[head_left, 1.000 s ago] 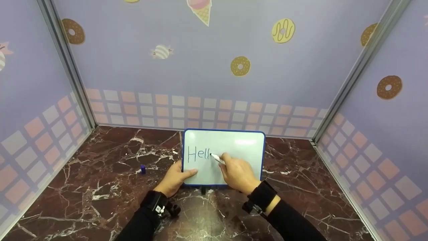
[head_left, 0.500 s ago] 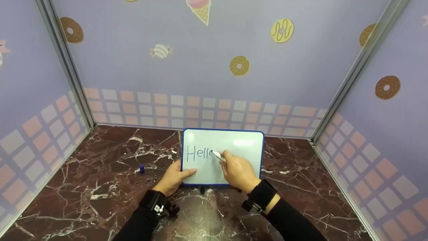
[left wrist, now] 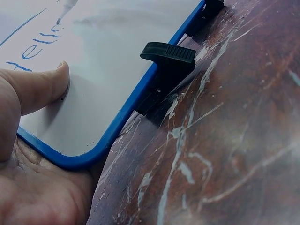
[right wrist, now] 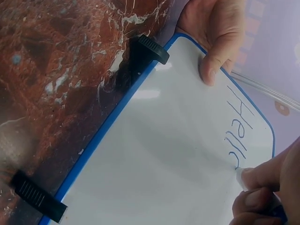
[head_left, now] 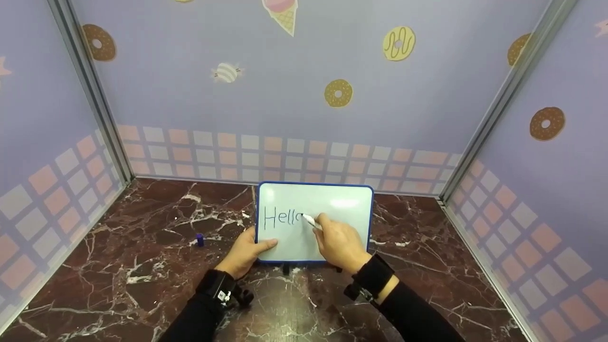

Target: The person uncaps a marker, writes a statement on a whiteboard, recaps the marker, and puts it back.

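Observation:
A small whiteboard [head_left: 316, 197] with a blue frame stands propped at a slant on the table. Blue handwriting [head_left: 283, 217] on its left half reads "Hell", followed by a curved, unclosed stroke. My left hand [head_left: 245, 252] grips the board's lower left edge, thumb across the front and the other fingers behind. In my right hand [head_left: 342, 243] a white marker [head_left: 311, 220] is pinched, its tip touching the board at the end of that curved stroke. Part of the marker's body is hidden by the fingers; a blue end [right wrist: 277, 211] shows in the right wrist view.
A blue marker cap [head_left: 200, 240] stands on the dark red marbled table [head_left: 156, 256], left of the board. Black feet [left wrist: 171, 58] clip onto the board's bottom edge. Behind rises a lilac wall [head_left: 275, 90] with printed sweets; side walls flank the table.
The marker tip has moved slightly right and up, and a curved stroke now follows "Hell". My left hand keeps its grip on the whiteboard. The whole view has shifted slightly.

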{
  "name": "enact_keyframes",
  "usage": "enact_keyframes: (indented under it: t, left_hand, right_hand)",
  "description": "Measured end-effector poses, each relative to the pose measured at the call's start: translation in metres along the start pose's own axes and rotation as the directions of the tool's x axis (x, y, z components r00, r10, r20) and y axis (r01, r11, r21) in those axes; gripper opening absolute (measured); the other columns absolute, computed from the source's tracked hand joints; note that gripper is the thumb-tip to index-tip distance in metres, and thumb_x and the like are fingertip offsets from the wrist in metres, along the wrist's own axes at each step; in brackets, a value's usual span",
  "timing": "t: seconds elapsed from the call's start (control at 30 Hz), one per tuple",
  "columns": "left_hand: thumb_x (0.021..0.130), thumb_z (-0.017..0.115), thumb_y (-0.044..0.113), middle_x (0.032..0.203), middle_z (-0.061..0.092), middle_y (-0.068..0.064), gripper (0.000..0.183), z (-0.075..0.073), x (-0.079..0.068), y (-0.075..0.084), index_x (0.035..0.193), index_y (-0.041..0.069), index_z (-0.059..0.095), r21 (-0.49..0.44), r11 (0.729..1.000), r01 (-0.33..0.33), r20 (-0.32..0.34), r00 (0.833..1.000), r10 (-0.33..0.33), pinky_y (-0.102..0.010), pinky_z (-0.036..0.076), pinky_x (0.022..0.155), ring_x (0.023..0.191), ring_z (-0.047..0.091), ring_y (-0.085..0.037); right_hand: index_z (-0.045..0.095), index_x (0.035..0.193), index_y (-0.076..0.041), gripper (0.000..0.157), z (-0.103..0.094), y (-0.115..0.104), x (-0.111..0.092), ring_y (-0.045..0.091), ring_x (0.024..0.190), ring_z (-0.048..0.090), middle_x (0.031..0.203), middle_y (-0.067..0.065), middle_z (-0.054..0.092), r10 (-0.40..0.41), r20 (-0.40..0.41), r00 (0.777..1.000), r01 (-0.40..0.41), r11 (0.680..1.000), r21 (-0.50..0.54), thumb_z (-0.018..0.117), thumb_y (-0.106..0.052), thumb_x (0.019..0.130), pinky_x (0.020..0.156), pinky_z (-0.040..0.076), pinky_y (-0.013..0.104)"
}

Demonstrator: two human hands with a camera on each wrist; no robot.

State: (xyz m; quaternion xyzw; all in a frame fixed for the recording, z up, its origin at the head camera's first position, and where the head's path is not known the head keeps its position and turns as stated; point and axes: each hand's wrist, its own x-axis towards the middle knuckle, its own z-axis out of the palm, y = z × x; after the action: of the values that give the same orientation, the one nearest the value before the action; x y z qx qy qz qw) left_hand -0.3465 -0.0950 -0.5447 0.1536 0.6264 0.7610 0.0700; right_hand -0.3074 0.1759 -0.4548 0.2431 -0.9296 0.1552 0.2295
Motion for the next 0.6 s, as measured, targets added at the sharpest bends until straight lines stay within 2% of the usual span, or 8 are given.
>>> enact_keyframes:
  t: [0.33, 0.6]
  left_hand:
    - [0.102, 0.075, -0.002, 0.142, 0.07, -0.028, 0.055, 0.0001, -0.0001, -0.0003, 0.151, -0.013, 0.054, 0.009, 1.0, 0.006, -0.004, 1.0, -0.006, -0.043, 0.064, 0.1, 0.119, 0.076, -0.033]
    - [0.102, 0.074, -0.003, 0.141, 0.072, -0.026, 0.053, 0.0011, 0.0009, -0.0011, 0.15, -0.012, 0.055, 0.007, 1.0, 0.015, -0.011, 1.0, -0.014, -0.037, 0.064, 0.098, 0.116, 0.077, -0.028]
  right_hand:
    - [0.061, 0.108, -0.008, 0.013, 0.0016, 0.0021, -0.0048, 0.028, 0.057, 0.063, 0.075, 0.007, 0.067, -0.006, 0.002, 1.0, 0.006, 1.0, 0.002, 0.074, -0.011, 0.104, 0.048, 0.053, 0.047]
    - [0.06, 0.11, -0.009, 0.014, 0.0039, 0.0012, -0.0089, 0.025, 0.056, 0.06, 0.074, 0.006, 0.066, 0.0, 0.026, 1.0, 0.0, 1.0, 0.009, 0.073, -0.012, 0.105, 0.047, 0.051, 0.043]
